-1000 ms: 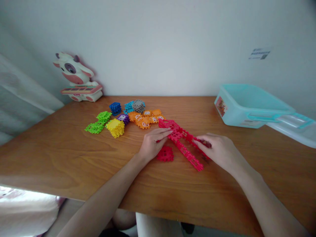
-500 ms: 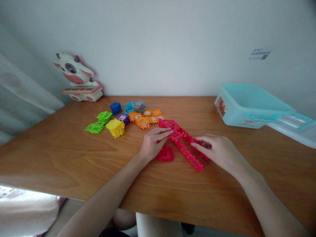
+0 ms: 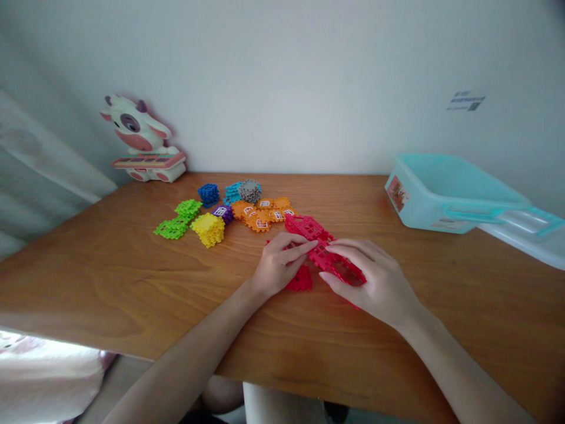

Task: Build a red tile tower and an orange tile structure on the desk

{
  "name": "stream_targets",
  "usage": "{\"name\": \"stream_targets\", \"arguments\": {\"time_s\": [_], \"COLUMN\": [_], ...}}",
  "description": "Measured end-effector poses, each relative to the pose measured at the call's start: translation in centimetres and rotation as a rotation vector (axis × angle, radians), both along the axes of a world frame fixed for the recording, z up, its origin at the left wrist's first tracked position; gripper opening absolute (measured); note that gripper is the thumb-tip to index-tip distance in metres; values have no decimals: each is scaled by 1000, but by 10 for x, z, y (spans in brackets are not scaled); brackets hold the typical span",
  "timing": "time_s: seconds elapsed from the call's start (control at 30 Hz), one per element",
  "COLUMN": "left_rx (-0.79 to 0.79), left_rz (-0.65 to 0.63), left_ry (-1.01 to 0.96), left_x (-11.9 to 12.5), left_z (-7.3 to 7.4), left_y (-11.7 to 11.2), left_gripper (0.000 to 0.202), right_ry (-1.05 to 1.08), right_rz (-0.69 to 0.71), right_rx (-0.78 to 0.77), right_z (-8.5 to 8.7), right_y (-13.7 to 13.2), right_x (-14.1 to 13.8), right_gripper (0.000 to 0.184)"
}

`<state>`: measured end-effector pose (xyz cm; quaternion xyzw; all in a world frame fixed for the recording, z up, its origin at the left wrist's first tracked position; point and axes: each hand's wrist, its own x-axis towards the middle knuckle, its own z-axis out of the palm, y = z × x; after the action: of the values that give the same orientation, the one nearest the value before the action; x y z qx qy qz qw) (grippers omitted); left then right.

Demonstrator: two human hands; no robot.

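A red structure of interlocking plastic tiles (image 3: 315,235) lies on the wooden table (image 3: 132,282). My left hand (image 3: 279,266) pinches its near left part, fingers together on the red tiles. My right hand (image 3: 373,277) is wrapped over the red strips on the right, covering most of them. A small red tile piece (image 3: 301,281) lies just below my left hand's fingers.
Piles of tiles sit behind: orange (image 3: 262,213), yellow (image 3: 208,228), green (image 3: 177,219), blue (image 3: 208,193), teal and grey (image 3: 248,189), purple (image 3: 225,212). A cow toy (image 3: 139,141) stands at the back left. A teal plastic box (image 3: 445,191) with its lid (image 3: 529,229) is at the right.
My right hand slid left and gathered the two splayed red strips in toward the rest of the structure. My left hand shifted slightly right, over the small red piece.
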<state>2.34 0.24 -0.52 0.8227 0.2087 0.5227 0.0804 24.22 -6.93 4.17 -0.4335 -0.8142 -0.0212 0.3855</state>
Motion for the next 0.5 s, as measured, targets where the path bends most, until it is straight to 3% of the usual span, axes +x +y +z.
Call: {"name": "stream_targets", "arguments": {"time_s": [0.5], "left_rx": [-25], "left_rz": [36], "left_ry": [45], "left_x": [2], "left_z": [-1], "left_y": [-1], "left_gripper": [39], "right_ry": [114], "right_rz": [-115], "right_rx": [-4], "right_z": [4], "right_y": [-2], "right_x": [0], "right_gripper": [26]}}
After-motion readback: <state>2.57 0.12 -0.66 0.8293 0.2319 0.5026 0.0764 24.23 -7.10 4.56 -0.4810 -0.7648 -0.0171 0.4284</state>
